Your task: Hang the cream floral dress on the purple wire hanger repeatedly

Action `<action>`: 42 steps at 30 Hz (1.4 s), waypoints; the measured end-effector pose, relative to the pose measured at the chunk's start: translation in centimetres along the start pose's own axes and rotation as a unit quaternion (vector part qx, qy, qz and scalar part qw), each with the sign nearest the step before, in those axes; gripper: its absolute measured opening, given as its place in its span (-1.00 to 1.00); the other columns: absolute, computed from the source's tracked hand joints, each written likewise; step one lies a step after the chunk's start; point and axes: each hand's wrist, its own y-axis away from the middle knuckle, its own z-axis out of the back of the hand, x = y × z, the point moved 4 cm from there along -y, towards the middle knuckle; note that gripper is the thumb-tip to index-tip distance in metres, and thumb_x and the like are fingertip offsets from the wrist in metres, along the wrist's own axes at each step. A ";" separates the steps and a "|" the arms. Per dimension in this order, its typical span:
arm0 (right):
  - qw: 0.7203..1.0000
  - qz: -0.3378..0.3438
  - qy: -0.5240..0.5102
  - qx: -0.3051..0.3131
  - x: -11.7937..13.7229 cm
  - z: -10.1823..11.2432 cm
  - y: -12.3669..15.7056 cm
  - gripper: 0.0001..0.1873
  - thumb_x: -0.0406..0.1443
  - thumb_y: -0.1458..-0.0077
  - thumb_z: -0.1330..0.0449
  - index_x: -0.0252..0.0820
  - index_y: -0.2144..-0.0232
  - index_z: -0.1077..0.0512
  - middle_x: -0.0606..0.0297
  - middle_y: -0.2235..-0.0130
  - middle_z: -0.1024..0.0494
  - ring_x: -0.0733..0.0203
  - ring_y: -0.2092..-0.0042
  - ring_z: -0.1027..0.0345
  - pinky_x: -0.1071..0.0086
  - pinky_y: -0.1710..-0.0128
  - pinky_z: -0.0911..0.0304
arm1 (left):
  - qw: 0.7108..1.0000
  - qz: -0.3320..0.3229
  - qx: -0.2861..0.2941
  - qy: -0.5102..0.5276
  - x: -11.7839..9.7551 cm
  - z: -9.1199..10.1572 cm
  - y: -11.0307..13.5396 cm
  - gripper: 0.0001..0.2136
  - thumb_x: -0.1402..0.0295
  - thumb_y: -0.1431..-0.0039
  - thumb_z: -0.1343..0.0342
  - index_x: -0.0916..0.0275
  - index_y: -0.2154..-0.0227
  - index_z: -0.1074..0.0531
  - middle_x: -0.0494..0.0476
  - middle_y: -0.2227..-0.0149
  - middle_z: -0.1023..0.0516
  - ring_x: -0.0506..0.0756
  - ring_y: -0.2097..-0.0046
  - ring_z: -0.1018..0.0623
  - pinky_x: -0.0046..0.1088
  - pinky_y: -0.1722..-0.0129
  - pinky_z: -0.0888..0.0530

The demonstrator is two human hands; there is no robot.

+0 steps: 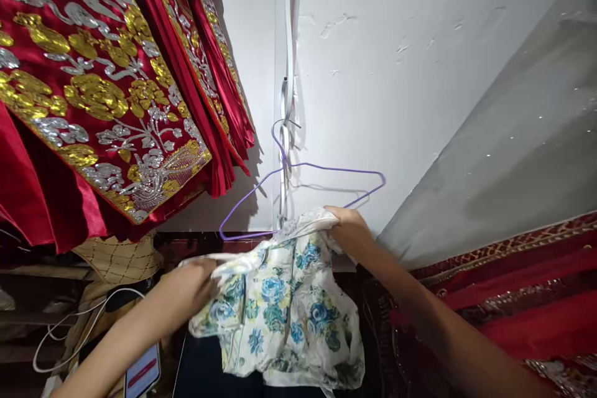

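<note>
A white garment with a blue and green floral print (280, 317) hangs between my two hands, low in the middle of the view. My left hand (198, 283) is closed on its left upper edge, slightly blurred. At the upper right edge, my right hand (347, 227) grips the white fabric, its fingers partly hidden by the cloth. Just behind and above the garment, a purple wire hanger (336, 168) hangs by its hook from a white wall fixture. The garment's top overlaps the hanger's lower bar in view; whether they touch I cannot tell.
A red skirt with gold and silver embroidery (97, 96) hangs at upper left. Red trimmed fabric (536, 298) lies at lower right, beside a sheer grey cloth (513, 137). A phone (143, 373) and a white cable (86, 339) are at lower left. The white fixture (288, 43) runs up the wall.
</note>
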 end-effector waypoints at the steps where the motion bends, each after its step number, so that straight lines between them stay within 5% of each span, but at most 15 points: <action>1: 1.000 -0.004 0.013 -0.003 -0.1 0.8 0.3 -0.94 -0.33 0.08 -0.08 -0.14 0.56 -0.27 0.34 0.52 -0.37 0.21 0.40 -0.17 0.39 0.40 -0.01 | 0.999 -0.015 -0.028 0.008 0.0 0.7 -0.7 -0.74 0.26 -0.32 0.06 0.17 0.26 -0.54 0.27 0.14 -0.60 0.24 0.10 -0.59 -0.33 0.11 -0.44; 6: 0.997 -0.072 -0.015 0.021 0.1 2.6 1.2 -0.77 -0.26 -0.02 -0.06 -0.13 0.61 -0.13 0.42 0.59 -0.20 0.28 0.49 -0.03 0.39 0.50 0.10 | 0.984 -0.069 -0.161 -0.011 0.1 4.1 -4.0 -0.74 0.25 -0.36 0.12 0.20 0.28 -0.45 0.27 -0.01 -0.49 0.23 -0.05 -0.48 -0.27 -0.03 -0.38; 8: 0.996 -0.085 -0.009 0.019 0.1 2.9 1.5 -0.77 -0.25 -0.03 -0.05 -0.13 0.61 -0.13 0.42 0.60 -0.20 0.29 0.49 -0.02 0.39 0.51 0.11 | 0.992 -0.067 -0.108 0.005 0.3 3.7 -5.0 -0.74 0.23 -0.35 0.09 0.20 0.30 -0.45 0.23 0.08 -0.54 0.21 0.04 -0.52 -0.30 0.03 -0.40; 10: 0.997 -0.076 0.004 0.014 0.0 3.0 1.5 -0.82 -0.29 0.03 -0.04 -0.13 0.61 -0.15 0.42 0.59 -0.21 0.29 0.49 -0.01 0.39 0.50 0.12 | 0.998 -0.052 0.020 0.031 0.7 2.5 -5.6 -0.74 0.21 -0.33 0.05 0.20 0.33 -0.49 0.17 0.23 -0.59 0.18 0.18 -0.56 -0.36 0.15 -0.43; 12: 0.998 -0.061 0.008 0.014 -0.2 3.0 1.4 -0.85 -0.32 0.09 -0.04 -0.13 0.62 -0.14 0.43 0.60 -0.18 0.29 0.49 0.01 0.38 0.50 0.13 | 0.995 -0.036 0.089 0.039 1.0 1.8 -5.9 -0.76 0.24 -0.29 0.02 0.19 0.31 -0.52 0.15 0.28 -0.61 0.16 0.24 -0.57 -0.39 0.20 -0.43; 14: 0.998 -0.059 -0.004 0.017 -0.6 2.8 1.2 -0.84 -0.32 0.12 -0.04 -0.12 0.64 -0.11 0.43 0.61 -0.14 0.30 0.49 0.03 0.38 0.50 0.15 | 0.998 -0.040 0.038 0.028 1.0 2.5 -6.0 -0.79 0.31 -0.26 0.01 0.20 0.29 -0.53 0.19 0.22 -0.62 0.18 0.18 -0.58 -0.37 0.14 -0.43; 17: 0.997 -0.067 -0.041 0.015 -0.8 2.1 1.3 -0.77 -0.27 0.08 -0.07 -0.11 0.65 -0.08 0.44 0.62 -0.11 0.30 0.50 0.06 0.38 0.51 0.16 | 0.989 -0.080 -0.120 0.023 -0.1 4.7 -5.6 -0.79 0.36 -0.26 0.03 0.22 0.24 -0.52 0.24 0.10 -0.60 0.20 0.04 -0.56 -0.30 -0.02 -0.40; 22: 0.989 0.027 -0.137 0.039 2.0 -0.5 2.6 -0.82 -0.28 0.04 -0.03 -0.12 0.62 -0.13 0.40 0.58 -0.20 0.28 0.46 -0.04 0.39 0.46 0.03 | 0.917 -0.104 -0.365 0.123 -3.4 7.8 -5.1 -0.77 0.34 -0.27 -0.03 0.22 0.07 -0.46 0.20 -0.01 -0.55 0.16 -0.07 -0.51 -0.35 -0.09 -0.38; 24: 0.987 0.060 -0.142 0.050 3.3 -1.3 3.3 -0.87 -0.34 0.07 -0.01 -0.13 0.61 -0.16 0.39 0.56 -0.26 0.26 0.45 -0.09 0.39 0.44 -0.01 | 0.921 -0.054 -0.363 0.134 -4.1 7.8 -5.6 -0.75 0.30 -0.25 -0.06 0.22 0.05 -0.45 0.16 0.07 -0.57 0.11 0.11 -0.55 -0.45 0.14 -0.42; 27: 0.993 0.062 -0.104 0.009 4.1 -0.4 4.0 -0.88 -0.38 0.07 -0.04 -0.15 0.49 -0.38 0.35 0.50 -0.40 0.22 0.42 -0.20 0.38 0.41 -0.08 | 0.941 0.008 -0.332 0.061 -4.5 7.3 -6.3 -0.81 0.25 -0.26 -0.04 0.24 0.31 -0.48 0.01 0.46 -0.47 0.01 0.46 -0.38 -0.51 0.41 -0.25; 29: 0.991 0.020 -0.118 -0.053 3.2 1.6 4.2 -0.60 -0.37 0.07 -0.10 -0.10 0.13 -0.49 0.33 0.40 -0.51 0.19 0.40 -0.28 0.39 0.42 -0.13 | 0.937 0.006 -0.348 0.028 -4.6 7.1 -6.1 -0.77 0.25 -0.27 -0.02 0.25 0.42 -0.45 -0.04 0.58 -0.33 -0.02 0.53 -0.26 -0.50 0.44 -0.18; 32: 0.964 -0.043 -0.206 -0.162 0.3 5.5 3.5 -0.16 -0.35 0.07 -0.18 -0.04 -0.31 -0.15 0.32 0.32 -0.54 0.19 0.41 -0.34 0.42 0.47 -0.16 | 0.932 -0.012 -0.362 0.031 -4.7 7.0 -5.7 -0.78 0.26 -0.28 -0.02 0.25 0.40 -0.46 -0.05 0.57 -0.32 -0.03 0.52 -0.25 -0.51 0.44 -0.17; 36: 0.961 -0.069 -0.213 -0.161 -3.2 8.0 0.5 -0.20 -0.29 0.05 -0.21 -0.22 -0.29 -0.23 0.27 0.37 -0.54 0.16 0.40 -0.37 0.38 0.43 -0.22 | 0.939 -0.026 -0.340 0.041 -5.1 6.8 -5.8 -0.76 0.25 -0.29 0.00 0.23 0.46 -0.38 -0.07 0.60 -0.22 -0.03 0.52 -0.20 -0.51 0.46 -0.14; 42: 0.977 -0.036 -0.182 -0.102 -4.0 7.4 -2.6 -0.46 -0.27 0.04 -0.21 -0.29 -0.03 -0.54 0.15 0.26 -0.62 0.12 0.29 -0.43 0.36 0.38 -0.25 | 0.933 -0.019 -0.358 0.034 -4.0 6.8 -5.6 -0.76 0.26 -0.29 0.01 0.24 0.44 -0.43 -0.07 0.59 -0.25 -0.03 0.53 -0.22 -0.51 0.45 -0.17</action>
